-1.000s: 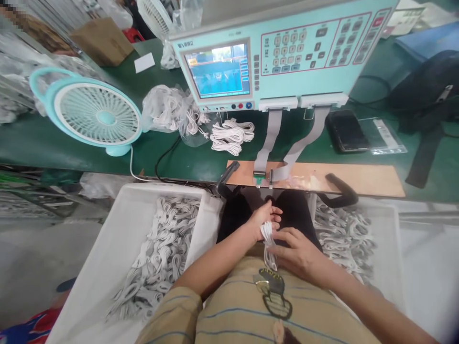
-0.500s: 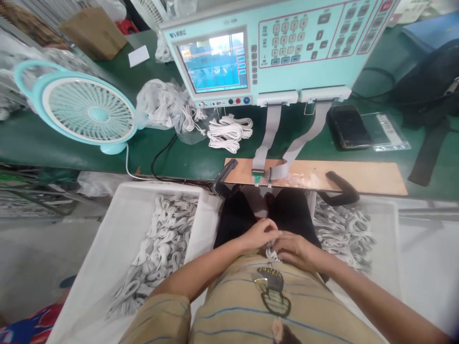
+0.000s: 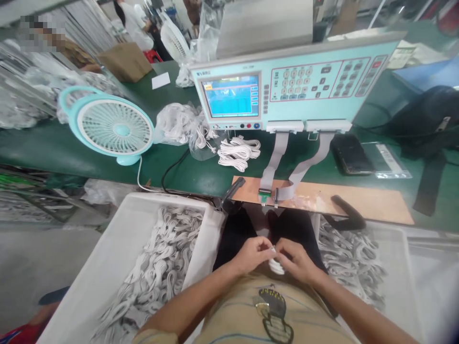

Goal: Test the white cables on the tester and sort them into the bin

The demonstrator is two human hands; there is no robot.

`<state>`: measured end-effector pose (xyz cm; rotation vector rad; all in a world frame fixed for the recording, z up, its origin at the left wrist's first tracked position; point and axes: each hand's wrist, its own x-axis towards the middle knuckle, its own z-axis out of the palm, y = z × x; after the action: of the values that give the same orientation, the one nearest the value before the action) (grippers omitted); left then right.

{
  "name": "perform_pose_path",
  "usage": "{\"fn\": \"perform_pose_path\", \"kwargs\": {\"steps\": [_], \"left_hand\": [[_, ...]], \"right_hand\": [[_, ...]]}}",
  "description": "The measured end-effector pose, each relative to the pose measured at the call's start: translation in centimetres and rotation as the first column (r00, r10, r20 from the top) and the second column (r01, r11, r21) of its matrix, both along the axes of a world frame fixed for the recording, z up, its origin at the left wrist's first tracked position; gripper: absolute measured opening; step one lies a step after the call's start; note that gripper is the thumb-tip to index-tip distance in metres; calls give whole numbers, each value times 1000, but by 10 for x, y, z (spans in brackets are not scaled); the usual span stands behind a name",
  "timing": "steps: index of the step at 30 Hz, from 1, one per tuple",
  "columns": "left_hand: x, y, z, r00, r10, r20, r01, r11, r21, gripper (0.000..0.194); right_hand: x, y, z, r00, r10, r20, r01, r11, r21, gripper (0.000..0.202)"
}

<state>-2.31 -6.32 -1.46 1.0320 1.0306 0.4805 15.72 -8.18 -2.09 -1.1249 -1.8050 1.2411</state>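
My cable bundle (image 3: 276, 267) is white; my tan shirt (image 3: 304, 313) has blue stripes. The red-lined tester (image 3: 308, 109) is aqua, the fan (image 3: 121, 129) left of it aqua and white, the surface (image 3: 202, 179) under it green.

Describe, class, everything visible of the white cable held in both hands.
The white cable looks thin and plastic-coated, gathered into a small looped bundle. The left hand and right hand hold it and partly hide it. Its loops point toward the shirt; whether they touch is unclear. Finer details are blurred.
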Motion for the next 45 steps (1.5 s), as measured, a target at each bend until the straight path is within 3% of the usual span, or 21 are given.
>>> {"fn": "perform_pose_path", "kwargs": {"steps": [2,5,8,10,13,15,18,20,22,25,28,37,45], "left_hand": [[3,15,7,995,66,70,-67,998,10,28],[8,33,15,970,208,128,-211,978,7,27],[16,42,17,929,346,135,-350,937,10,29],[20,44,16,905,401,139,-406,914,11,30],[20,46,14,895,423,140,-427,904,1,31],[15,49,16,920,374,113,-380,924,37,32],[2,57,24,984,173,27,-176,969,174,32],[-6,64,31,999,33,-18,-27,969,246,33],[-10,69,36,1000,-13,-25,20,956,294,33],[-6,72,34,996,92,1,-85,916,392,32],[2,70,25,976,217,27,-207,875,438,31],[20,58,18,882,446,150,-471,848,244,26],[24,57,14,869,458,190,-491,847,204,29]], "right_hand": [[-7,13,5,983,-168,-75,165,986,-39,26],[-18,32,12,899,-389,-201,358,917,-175,27],[-25,44,15,790,-537,-296,437,832,-342,29],[-28,47,15,748,-582,-319,460,801,-384,29],[-30,48,16,732,-597,-327,478,793,-377,28],[-32,47,18,726,-599,-338,479,794,-375,27],[-35,47,22,694,-603,-394,434,787,-439,26],[-38,49,23,648,-628,-431,391,759,-520,27],[-39,51,24,595,-663,-454,363,726,-584,28],[-39,53,24,564,-683,-464,351,707,-614,28],[-37,53,24,593,-670,-446,369,718,-590,27],[-34,53,21,643,-637,-426,394,752,-528,26],[-33,54,19,645,-641,-416,420,753,-507,26]]}}
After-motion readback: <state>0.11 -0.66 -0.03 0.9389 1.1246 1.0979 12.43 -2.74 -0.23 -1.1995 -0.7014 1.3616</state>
